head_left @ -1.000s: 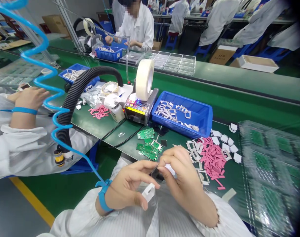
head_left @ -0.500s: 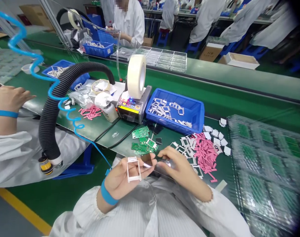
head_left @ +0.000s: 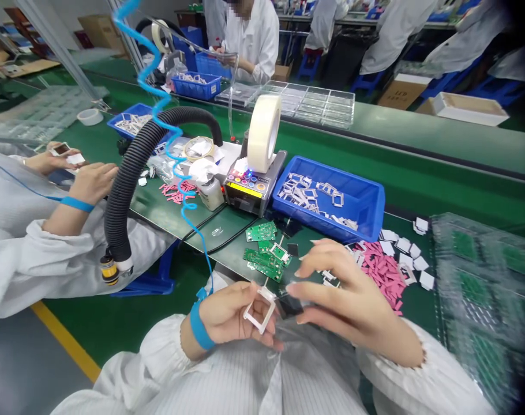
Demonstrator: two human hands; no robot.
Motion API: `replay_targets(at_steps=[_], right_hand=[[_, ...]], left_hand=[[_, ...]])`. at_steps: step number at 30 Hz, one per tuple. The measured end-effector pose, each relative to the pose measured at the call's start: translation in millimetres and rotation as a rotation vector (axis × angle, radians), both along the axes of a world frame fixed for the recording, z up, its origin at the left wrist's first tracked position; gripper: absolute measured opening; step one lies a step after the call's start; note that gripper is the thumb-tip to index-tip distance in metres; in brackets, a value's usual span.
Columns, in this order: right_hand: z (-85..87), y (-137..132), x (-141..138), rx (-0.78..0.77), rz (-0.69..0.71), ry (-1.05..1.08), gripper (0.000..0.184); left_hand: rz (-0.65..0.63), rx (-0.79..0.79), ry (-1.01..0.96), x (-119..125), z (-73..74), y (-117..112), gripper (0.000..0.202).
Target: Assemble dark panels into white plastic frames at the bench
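Note:
My left hand [head_left: 228, 317] holds a small white plastic frame [head_left: 247, 316], tilted, between its thumb and fingers. Just right of the frame is a small dark screen [head_left: 290, 306], glossy and partly blurred. My right hand [head_left: 353, 294] has its thumb and index finger at the screen's edges, with the other fingers raised apart. Beyond my hands lie green circuit boards [head_left: 262, 264], one with a white frame on it. A heap of pink strips [head_left: 383, 274] and white square pads [head_left: 403, 245] lie to the right, partly behind my right hand.
A blue bin [head_left: 366, 210] of white frames stands behind the boards. Left of it are a tape dispenser [head_left: 249, 187] with a big roll [head_left: 262, 129], a bottle [head_left: 211, 194] and a black hose [head_left: 126, 173]. Clear trays [head_left: 474, 288] sit right. A co-worker's hands [head_left: 89, 184] are left.
My left hand has turned, bringing the white frame upright-tilted toward the right. My right hand has risen and spread its upper fingers, and the dark screen now shows by its fingertips. The view has shifted left.

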State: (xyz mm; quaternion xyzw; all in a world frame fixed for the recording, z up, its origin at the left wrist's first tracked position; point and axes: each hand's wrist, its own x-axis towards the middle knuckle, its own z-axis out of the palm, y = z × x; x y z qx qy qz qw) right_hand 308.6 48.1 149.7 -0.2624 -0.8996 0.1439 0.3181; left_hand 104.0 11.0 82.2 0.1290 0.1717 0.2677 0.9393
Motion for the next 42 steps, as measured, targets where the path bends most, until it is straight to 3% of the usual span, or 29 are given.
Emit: replay_targets(at_steps=[5,14,18,21,25,29,31,32,33,34,35,38,42], right_hand=[[31.4,4,-12,0.129,0.223,-0.333,0.024],[34.2,8,-22,-0.012,0.484,-0.473,0.029],[33.5,7,-23,-0.048,0.528,-0.528,0.029],[23.5,-2,-21,-0.105,0.452,-0.552,0.034],[4.0,-23,-18,-0.135,0.275,-0.514,0.07],[-1.9,-25,10,-0.251,0.118,-0.311,0.068],[-3.8,-13,44,-0.343,-0.293,-0.235,0.051],[-6.7,-5,66,-0.377,-0.593,-0.226,0.042],[-11.3,5,88,-0.441,-0.988,-0.268,0.035],[-17.7,15,110,-0.476,-1.175,-0.3,0.035],[-25.9,25,130,-0.513,-1.276,-0.329,0.033],[-56.7,48,172,-0.671,-1.452,-0.418,0.025],[-92.7,59,184,-0.778,-1.498,-0.453,0.029]], left_hand=[[-0.173,0.038,0.059,9,-6.0,-1,0.048],[-0.403,0.124,0.209,14,13.1,-2,0.034],[-0.421,0.112,0.204,17,1.1,-6,0.031],[-0.294,0.047,0.09,18,-16.4,-13,0.034],[-0.029,-0.076,0.033,18,-28.5,-18,0.035],[0.101,-0.13,0.096,15,-22.1,-12,0.033],[0.108,-0.117,0.114,13,-20.4,-9,0.036],[0.111,-0.118,0.127,12,-20.9,-8,0.037],[0.112,-0.123,0.137,12,-22.2,-7,0.039],[0.115,-0.131,0.139,13,-24.0,-7,0.04],[0.121,-0.139,0.139,14,-26.0,-7,0.04],[0.131,-0.154,0.148,17,-29.5,-8,0.038],[0.166,-0.159,0.19,21,-26.1,-6,0.033]])
